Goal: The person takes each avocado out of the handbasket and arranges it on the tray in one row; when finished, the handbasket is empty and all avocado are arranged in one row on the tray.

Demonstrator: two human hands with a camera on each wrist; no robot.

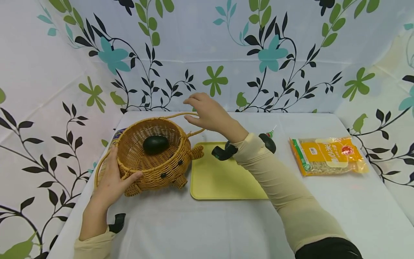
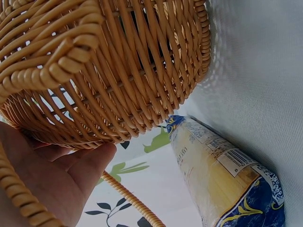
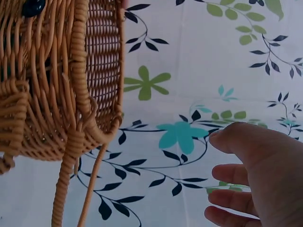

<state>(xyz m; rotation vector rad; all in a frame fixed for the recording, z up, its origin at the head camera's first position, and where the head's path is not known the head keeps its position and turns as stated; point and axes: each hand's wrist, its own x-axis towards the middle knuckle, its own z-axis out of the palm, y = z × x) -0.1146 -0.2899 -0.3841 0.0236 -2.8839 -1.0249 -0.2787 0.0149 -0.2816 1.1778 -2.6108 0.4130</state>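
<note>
A brown wicker basket (image 1: 152, 171) with black bead eyes stands on the left of the table. Inside lies a smooth, dark green oval object (image 1: 156, 144), like an avocado. My left hand (image 1: 111, 183) holds the basket's left side, its thumb across the outer front wall and its fingers along the side near the rim. One basket handle loops outward past that hand. Above the other handle (image 1: 196, 133), at the basket's right, my right hand (image 1: 208, 113) hovers with loosely bent, parted fingers. In the right wrist view, this hand (image 3: 265, 175) is apart from the basket and holds nothing.
A yellow tray (image 1: 223, 183) lies right of the basket, partly under my right forearm. Farther right is an orange-and-clear food bag (image 1: 328, 156). Beside the basket lies a blue-ended plastic packet (image 2: 222, 175). A small red-and-green item (image 1: 270, 133) sits behind the tray.
</note>
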